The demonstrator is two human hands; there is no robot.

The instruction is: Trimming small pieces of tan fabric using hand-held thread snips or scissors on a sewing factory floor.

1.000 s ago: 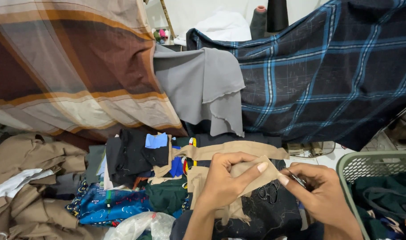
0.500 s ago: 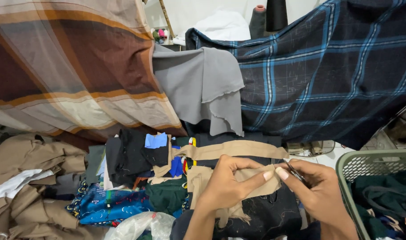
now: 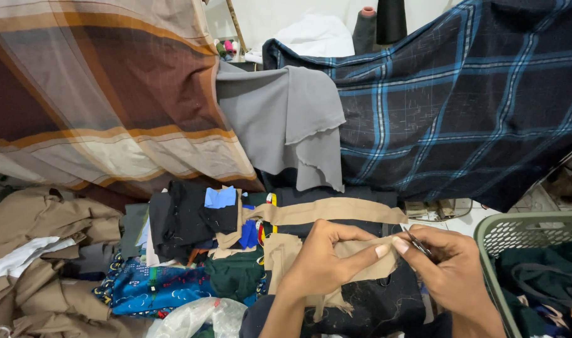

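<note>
My left hand (image 3: 326,260) pinches a tan fabric piece (image 3: 286,250) that lies over a black garment (image 3: 373,307) in front of me. My right hand (image 3: 445,269) grips a small metal tool (image 3: 417,244), thin and dark, its tip touching the tan fabric's edge beside my left fingertips. A long tan strip (image 3: 330,211) runs across just beyond both hands.
A brown striped cloth (image 3: 92,94), a grey cloth (image 3: 286,119) and a dark blue plaid cloth (image 3: 455,100) hang behind. Tan garments (image 3: 42,250) and blue printed fabric (image 3: 148,288) pile at the left. A green laundry basket (image 3: 505,228) with clothes stands at the right. Thread cones (image 3: 377,22) stand at the back.
My hands shifted slightly; the tool tip in my right hand moved closer to the tan fabric's edge at my left fingertips.
</note>
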